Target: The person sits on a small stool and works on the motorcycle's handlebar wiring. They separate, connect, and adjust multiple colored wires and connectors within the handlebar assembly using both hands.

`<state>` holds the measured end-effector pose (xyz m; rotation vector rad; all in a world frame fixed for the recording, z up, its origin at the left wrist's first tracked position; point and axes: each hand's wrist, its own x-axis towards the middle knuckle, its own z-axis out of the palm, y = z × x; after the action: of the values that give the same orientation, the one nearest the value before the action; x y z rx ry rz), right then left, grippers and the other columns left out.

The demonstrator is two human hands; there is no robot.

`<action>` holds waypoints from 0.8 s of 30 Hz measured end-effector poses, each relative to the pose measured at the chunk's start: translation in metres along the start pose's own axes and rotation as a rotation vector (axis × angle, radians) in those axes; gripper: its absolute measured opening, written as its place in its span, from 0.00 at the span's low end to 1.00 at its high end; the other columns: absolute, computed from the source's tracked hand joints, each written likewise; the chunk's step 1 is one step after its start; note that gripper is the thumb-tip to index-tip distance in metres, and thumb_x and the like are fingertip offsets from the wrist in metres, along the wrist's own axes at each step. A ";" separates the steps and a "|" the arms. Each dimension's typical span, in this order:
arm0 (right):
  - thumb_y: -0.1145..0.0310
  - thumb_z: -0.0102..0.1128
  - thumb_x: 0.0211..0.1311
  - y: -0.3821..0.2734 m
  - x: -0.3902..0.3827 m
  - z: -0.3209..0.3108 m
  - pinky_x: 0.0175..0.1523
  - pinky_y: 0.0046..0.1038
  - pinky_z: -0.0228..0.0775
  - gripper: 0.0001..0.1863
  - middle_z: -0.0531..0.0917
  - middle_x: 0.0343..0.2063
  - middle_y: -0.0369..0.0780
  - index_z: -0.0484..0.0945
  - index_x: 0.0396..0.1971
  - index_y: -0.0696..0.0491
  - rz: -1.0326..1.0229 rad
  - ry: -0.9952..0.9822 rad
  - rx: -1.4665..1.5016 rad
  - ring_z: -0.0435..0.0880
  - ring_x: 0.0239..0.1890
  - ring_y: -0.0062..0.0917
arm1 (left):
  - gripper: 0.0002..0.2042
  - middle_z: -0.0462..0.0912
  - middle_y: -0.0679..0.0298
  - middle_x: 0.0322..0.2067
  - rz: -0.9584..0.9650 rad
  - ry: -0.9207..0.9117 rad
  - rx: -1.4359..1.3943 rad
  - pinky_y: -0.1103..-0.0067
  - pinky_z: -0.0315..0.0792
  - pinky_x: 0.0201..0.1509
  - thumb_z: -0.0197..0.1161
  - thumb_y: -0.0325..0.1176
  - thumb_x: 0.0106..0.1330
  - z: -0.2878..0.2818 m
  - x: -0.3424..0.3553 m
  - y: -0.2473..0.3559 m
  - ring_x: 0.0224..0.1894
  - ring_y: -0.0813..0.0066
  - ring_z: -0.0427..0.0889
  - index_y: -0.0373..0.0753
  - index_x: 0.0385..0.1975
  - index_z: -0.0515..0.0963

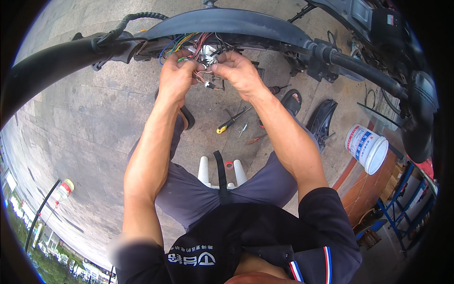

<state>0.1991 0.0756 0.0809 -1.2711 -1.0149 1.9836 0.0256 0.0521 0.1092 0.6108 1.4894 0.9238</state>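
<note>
A bundle of coloured wires (202, 39) with white connectors (208, 53) hangs from the underside of a dark, curved vehicle front panel (227, 20). My left hand (176, 78) is closed in a pinch on some of these wires, a bit of green showing by its fingertips. Close beside it, my right hand (240, 75) pinches thin wires at the same bundle. The fingertips nearly meet, and the exact spot they grip is partly hidden. Below them dangles a small loose connector (209, 85) on brown wires.
Black handlebars (61, 61) curve across the top. On the paved ground lie a yellow-black screwdriver (227, 125), another screwdriver (275, 89) and a black plastic part (322, 116). A white bucket (366, 147) stands at the right. A red tape roll (229, 165) sits between my legs.
</note>
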 end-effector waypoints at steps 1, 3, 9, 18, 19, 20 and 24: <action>0.73 0.59 0.64 0.000 0.001 0.000 0.45 0.24 0.72 0.13 0.83 0.37 0.41 0.71 0.46 0.61 0.015 0.003 -0.017 0.81 0.40 0.21 | 0.21 0.83 0.57 0.31 -0.005 -0.002 -0.004 0.83 0.77 0.29 0.54 0.26 0.65 -0.001 0.001 0.000 0.28 0.77 0.82 0.26 0.57 0.62; 0.73 0.57 0.65 0.001 0.001 0.000 0.47 0.24 0.72 0.13 0.84 0.38 0.41 0.71 0.47 0.61 0.032 0.009 -0.031 0.81 0.41 0.21 | 0.21 0.83 0.56 0.31 -0.010 -0.004 -0.007 0.83 0.78 0.29 0.54 0.26 0.65 -0.001 0.001 0.000 0.28 0.77 0.82 0.26 0.57 0.62; 0.73 0.53 0.68 0.003 0.001 0.000 0.50 0.26 0.73 0.12 0.84 0.41 0.43 0.71 0.48 0.61 0.025 0.013 -0.014 0.82 0.43 0.23 | 0.21 0.84 0.57 0.32 -0.020 0.007 0.013 0.84 0.76 0.28 0.53 0.27 0.65 -0.001 0.000 0.002 0.28 0.78 0.82 0.26 0.56 0.64; 0.71 0.52 0.68 0.000 -0.001 -0.001 0.48 0.24 0.72 0.11 0.83 0.39 0.39 0.72 0.48 0.58 0.019 0.020 0.026 0.81 0.41 0.20 | 0.20 0.84 0.59 0.33 -0.033 0.036 -0.027 0.86 0.73 0.27 0.54 0.28 0.65 0.000 -0.002 0.001 0.27 0.81 0.80 0.29 0.57 0.65; 0.71 0.52 0.68 0.000 -0.001 0.000 0.48 0.24 0.71 0.11 0.83 0.38 0.39 0.73 0.47 0.58 0.021 0.027 0.022 0.80 0.40 0.20 | 0.20 0.84 0.58 0.33 -0.032 0.036 -0.023 0.85 0.73 0.27 0.54 0.28 0.66 0.000 -0.002 0.000 0.27 0.80 0.80 0.30 0.57 0.65; 0.71 0.52 0.68 -0.001 -0.002 0.000 0.47 0.24 0.71 0.11 0.83 0.38 0.39 0.73 0.47 0.58 0.016 0.030 0.024 0.80 0.40 0.19 | 0.20 0.84 0.58 0.33 -0.024 0.038 -0.017 0.85 0.73 0.28 0.54 0.28 0.66 0.000 -0.002 0.000 0.27 0.80 0.81 0.30 0.57 0.65; 0.71 0.52 0.68 -0.001 -0.001 0.001 0.46 0.24 0.71 0.11 0.83 0.36 0.37 0.73 0.47 0.58 0.031 0.039 0.043 0.80 0.39 0.19 | 0.20 0.83 0.58 0.34 -0.026 0.075 -0.051 0.84 0.75 0.28 0.55 0.28 0.66 0.000 -0.003 -0.002 0.28 0.77 0.82 0.31 0.57 0.64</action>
<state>0.1986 0.0753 0.0819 -1.3040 -0.9347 1.9854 0.0267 0.0486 0.1087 0.5237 1.5324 0.9704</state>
